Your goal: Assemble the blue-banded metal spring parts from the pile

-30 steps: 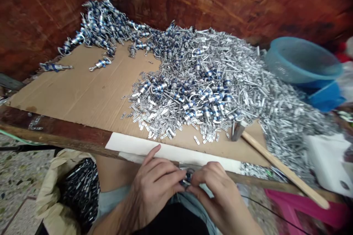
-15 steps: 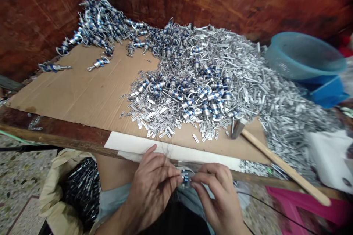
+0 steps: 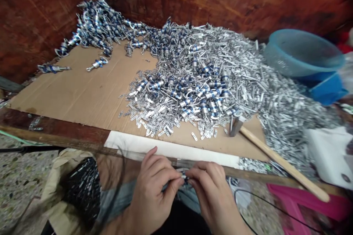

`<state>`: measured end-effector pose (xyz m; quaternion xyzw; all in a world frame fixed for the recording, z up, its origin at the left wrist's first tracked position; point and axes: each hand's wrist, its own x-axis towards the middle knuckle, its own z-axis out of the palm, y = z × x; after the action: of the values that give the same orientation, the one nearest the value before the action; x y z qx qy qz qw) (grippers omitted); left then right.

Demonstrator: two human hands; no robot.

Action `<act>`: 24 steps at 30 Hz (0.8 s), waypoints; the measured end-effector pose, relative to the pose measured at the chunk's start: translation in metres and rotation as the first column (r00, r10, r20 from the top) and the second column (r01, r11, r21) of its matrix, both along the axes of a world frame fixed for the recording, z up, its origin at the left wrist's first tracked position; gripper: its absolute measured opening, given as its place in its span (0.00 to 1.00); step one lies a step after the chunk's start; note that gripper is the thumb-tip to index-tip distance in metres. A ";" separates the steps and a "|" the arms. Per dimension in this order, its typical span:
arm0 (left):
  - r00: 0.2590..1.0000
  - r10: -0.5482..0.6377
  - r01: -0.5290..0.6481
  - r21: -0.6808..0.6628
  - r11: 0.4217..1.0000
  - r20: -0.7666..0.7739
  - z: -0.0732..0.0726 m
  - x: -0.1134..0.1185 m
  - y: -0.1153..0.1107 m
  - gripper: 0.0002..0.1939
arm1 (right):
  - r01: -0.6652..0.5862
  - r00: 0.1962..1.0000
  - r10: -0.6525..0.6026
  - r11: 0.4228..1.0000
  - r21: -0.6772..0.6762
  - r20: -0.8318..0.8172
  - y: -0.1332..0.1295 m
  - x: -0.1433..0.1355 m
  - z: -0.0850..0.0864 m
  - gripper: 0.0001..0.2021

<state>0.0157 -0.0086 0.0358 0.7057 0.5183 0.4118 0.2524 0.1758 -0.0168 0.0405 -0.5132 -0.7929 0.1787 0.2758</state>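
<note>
I read the work as midway: one piece is being handled, with many more parts lying loose than sit in any orderly lot. The left hand (image 3: 154, 187) pinches one side of a small blue-and-silver piece (image 3: 184, 177) between thumb and fingertips, and the right hand (image 3: 213, 187) pinches the other side, the two nearly meeting around it. I have it low in my view, toward six o'clock, by the near edge of the bench (image 3: 55, 123); fingers hide most of it, so I cannot tell how complete it is. At eleven o'clock from the hands rises a heap of blue-and-silver fittings (image 3: 102, 25) with hooks and ring ends, which I judge to be the done lot, and two lone fittings (image 3: 97, 64) lie on the cardboard (image 3: 85, 91) between ten and eleven. Straight up at twelve, a cluster of similar fittings (image 3: 204, 97) rests among small flat links (image 3: 162, 117); these look to me like work left. The loose silver parts (image 3: 248, 69) at one to two o'clock make the largest heap, so plenty seems to remain. The hammer (image 3: 275, 157) lies unheld near three.
</note>
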 end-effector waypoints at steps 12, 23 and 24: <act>0.954 -0.079 0.159 0.266 0.951 -0.288 -0.032 -0.002 -0.005 0.12 | 0.099 0.995 -0.101 0.960 -0.261 0.006 0.000 0.002 -0.013 0.08; 0.910 -0.026 0.099 0.154 0.983 -0.415 -0.034 0.002 -0.003 0.12 | 0.360 0.924 -0.332 0.924 -0.131 0.191 0.050 0.013 -0.012 0.06; 0.918 -0.021 0.091 0.158 0.983 -0.396 -0.034 0.003 -0.004 0.11 | 0.385 0.902 -0.355 0.919 -0.085 0.247 0.058 0.011 -0.013 0.07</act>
<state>0.0183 -0.0122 0.0016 0.8077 0.5000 0.2982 0.0929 0.1864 0.0411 0.0276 -0.6886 -0.6934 0.1150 0.1781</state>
